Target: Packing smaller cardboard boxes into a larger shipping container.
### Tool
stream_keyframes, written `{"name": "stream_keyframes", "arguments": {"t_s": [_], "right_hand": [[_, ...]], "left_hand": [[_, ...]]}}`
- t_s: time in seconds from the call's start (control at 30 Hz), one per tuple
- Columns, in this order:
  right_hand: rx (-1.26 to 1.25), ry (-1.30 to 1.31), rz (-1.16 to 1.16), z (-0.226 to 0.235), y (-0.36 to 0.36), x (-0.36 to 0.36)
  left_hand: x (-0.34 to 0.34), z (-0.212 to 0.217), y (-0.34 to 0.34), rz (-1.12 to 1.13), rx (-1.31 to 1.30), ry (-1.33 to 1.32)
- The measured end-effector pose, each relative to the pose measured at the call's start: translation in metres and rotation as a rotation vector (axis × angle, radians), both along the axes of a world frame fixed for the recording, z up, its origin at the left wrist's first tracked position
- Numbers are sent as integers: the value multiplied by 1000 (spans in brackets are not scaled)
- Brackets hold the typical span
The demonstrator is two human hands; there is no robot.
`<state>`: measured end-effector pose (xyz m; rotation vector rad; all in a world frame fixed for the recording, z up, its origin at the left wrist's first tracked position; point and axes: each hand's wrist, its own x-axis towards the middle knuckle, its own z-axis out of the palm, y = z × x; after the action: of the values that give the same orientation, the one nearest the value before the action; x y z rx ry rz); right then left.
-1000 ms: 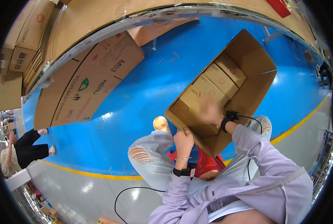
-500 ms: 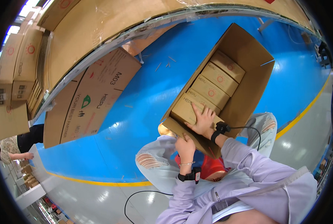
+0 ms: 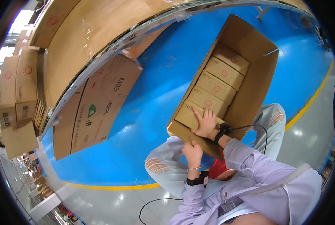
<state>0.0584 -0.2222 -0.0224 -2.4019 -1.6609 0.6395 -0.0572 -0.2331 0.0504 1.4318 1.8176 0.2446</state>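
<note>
A large open brown carton (image 3: 258, 80) stands tilted across the view in front of my knees. Inside it, several small brown boxes (image 3: 217, 88) with red round marks lie in one row. My right hand (image 3: 206, 123) rests with spread fingers on the nearest small box (image 3: 188, 113), partly covering it. My left hand (image 3: 193, 152) grips the near end of the carton at its flap (image 3: 197, 140), thumb on top; the other fingers are partly hidden behind the cardboard. Both wrists carry black straps, and a cable runs from each.
A table (image 3: 100, 26) topped with cardboard spans the upper left, with stacked brown cartons (image 3: 26, 75) on it. A large printed carton (image 3: 100, 108) stands below its edge. Under my legs is a red seat (image 3: 220, 170). Scraps lie on the blue floor (image 3: 137, 123).
The nearest small box has gone down into the carton and now lies level with the row, my right hand still on it. My view has shifted; the other person at left is mostly out of sight.
</note>
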Motion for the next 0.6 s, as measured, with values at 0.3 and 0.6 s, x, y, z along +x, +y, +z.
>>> {"name": "stream_keyframes", "arguments": {"t_s": [0.3, 0.6], "right_hand": [[-99, 5, 45, 5, 9, 29], [-345, 652, 18, -42, 33, 161]], "left_hand": [[8, -16, -3, -80, 33, -33], [4, -34, -11, -91, -21, -106]]}}
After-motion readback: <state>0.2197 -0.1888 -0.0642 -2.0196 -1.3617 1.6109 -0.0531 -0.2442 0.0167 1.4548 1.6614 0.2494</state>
